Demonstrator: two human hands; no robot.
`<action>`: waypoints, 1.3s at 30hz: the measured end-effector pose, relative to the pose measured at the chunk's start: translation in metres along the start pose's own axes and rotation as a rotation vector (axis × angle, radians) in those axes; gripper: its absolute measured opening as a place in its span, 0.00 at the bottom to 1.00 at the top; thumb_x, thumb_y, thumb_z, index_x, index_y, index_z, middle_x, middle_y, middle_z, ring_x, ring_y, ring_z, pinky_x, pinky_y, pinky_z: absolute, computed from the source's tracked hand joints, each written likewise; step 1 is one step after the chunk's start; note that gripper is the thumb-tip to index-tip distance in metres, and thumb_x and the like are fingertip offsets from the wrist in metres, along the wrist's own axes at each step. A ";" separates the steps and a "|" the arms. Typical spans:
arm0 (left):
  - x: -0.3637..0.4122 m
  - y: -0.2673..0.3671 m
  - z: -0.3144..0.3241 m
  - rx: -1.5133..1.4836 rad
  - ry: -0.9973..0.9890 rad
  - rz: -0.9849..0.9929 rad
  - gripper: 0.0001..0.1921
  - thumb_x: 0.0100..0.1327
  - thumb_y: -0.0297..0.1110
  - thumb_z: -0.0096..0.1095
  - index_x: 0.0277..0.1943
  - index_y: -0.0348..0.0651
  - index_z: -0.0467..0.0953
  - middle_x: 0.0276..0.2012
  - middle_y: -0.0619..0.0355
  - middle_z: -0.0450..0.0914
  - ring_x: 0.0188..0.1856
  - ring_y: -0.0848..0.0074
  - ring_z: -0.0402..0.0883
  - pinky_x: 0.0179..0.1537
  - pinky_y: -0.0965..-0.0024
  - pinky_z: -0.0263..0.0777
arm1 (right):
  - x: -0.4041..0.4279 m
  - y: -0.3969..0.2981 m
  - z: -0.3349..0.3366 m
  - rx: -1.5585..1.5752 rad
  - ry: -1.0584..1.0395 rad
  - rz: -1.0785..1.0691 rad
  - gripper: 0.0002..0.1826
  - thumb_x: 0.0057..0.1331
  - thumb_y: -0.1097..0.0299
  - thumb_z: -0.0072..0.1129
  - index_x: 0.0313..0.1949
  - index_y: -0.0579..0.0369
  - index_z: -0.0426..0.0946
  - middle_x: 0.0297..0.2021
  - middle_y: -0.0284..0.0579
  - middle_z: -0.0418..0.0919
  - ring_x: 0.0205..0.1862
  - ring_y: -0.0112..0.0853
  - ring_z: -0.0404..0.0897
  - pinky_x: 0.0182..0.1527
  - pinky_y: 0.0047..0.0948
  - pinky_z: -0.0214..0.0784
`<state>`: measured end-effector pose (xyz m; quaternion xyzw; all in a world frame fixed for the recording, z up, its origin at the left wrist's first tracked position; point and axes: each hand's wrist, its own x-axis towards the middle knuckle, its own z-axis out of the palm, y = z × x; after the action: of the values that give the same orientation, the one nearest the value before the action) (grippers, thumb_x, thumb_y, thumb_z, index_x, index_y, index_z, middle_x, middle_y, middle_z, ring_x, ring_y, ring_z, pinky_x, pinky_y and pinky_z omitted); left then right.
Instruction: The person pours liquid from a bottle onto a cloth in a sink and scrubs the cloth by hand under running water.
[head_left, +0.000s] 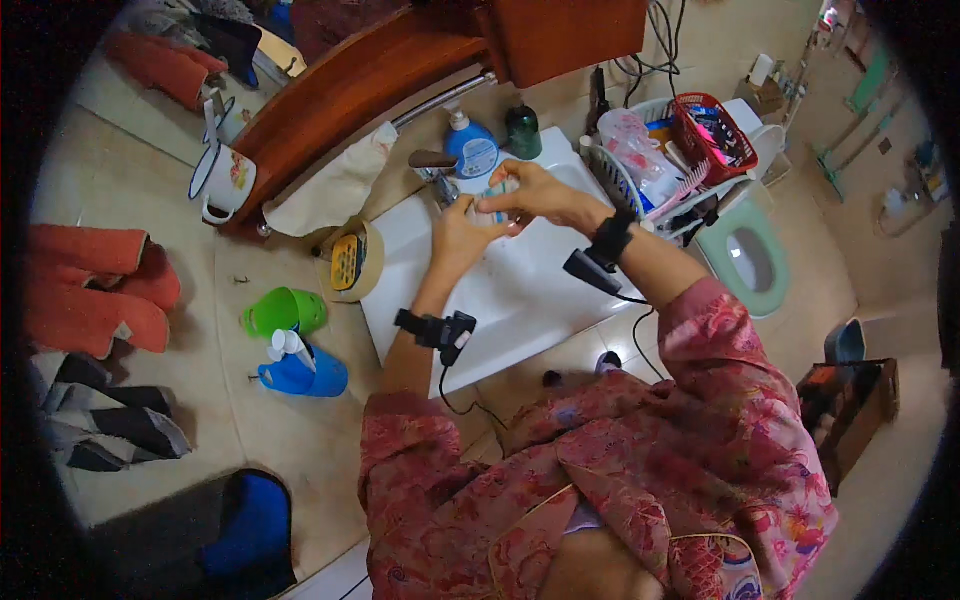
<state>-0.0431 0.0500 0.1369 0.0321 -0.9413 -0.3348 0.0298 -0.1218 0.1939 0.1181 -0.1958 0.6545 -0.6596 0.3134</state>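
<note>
Over the white washbasin (525, 277), both of my hands meet around a small white-and-teal object (495, 196). Fingers cover much of it, so its exact kind is unclear. My left hand (459, 241) grips it from the lower left. From the upper right, my right hand (541, 193) curls around its other side. Just beyond my fingers is the metal faucet (444, 187) with a dark lever on top. A blue pump bottle (472, 148) and a dark green bottle (523, 132) stand on the basin's back ledge.
A white plastic basket (613, 176) holding toiletries and a red basket (716, 139) sit to the right, near a green toilet seat (776, 277). At left are a soap holder (371, 262), green (281, 313) and blue (326, 373) wall cups, and an enamel mug (225, 180). Cables trail from both wrists.
</note>
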 end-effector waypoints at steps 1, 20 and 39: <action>-0.002 0.004 -0.015 -0.008 0.003 -0.005 0.32 0.40 0.40 0.74 0.47 0.31 0.69 0.37 0.47 0.79 0.36 0.60 0.79 0.38 0.65 0.73 | -0.009 -0.016 -0.002 -0.007 -0.004 0.006 0.25 0.49 0.61 0.68 0.40 0.55 0.63 0.22 0.39 0.72 0.21 0.27 0.76 0.16 0.24 0.71; -0.053 -0.032 0.045 -0.959 -0.304 0.022 0.38 0.48 0.25 0.68 0.63 0.38 0.57 0.57 0.55 0.67 0.57 0.73 0.65 0.56 0.71 0.60 | -0.083 0.035 0.002 0.363 0.296 0.013 0.20 0.58 0.61 0.60 0.46 0.56 0.67 0.30 0.40 0.76 0.28 0.28 0.76 0.24 0.27 0.70; -0.074 0.043 -0.027 -1.913 -0.135 -0.316 0.24 0.66 0.50 0.41 0.55 0.40 0.66 0.55 0.56 0.70 0.57 0.67 0.67 0.59 0.61 0.56 | -0.156 -0.033 0.004 0.317 0.255 -0.071 0.25 0.53 0.65 0.62 0.48 0.64 0.69 0.37 0.36 0.74 0.34 0.22 0.71 0.40 0.22 0.62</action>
<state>0.0309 0.0718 0.1821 0.1009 -0.2560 -0.9598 -0.0559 -0.0108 0.2931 0.1746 -0.0819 0.5698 -0.7843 0.2315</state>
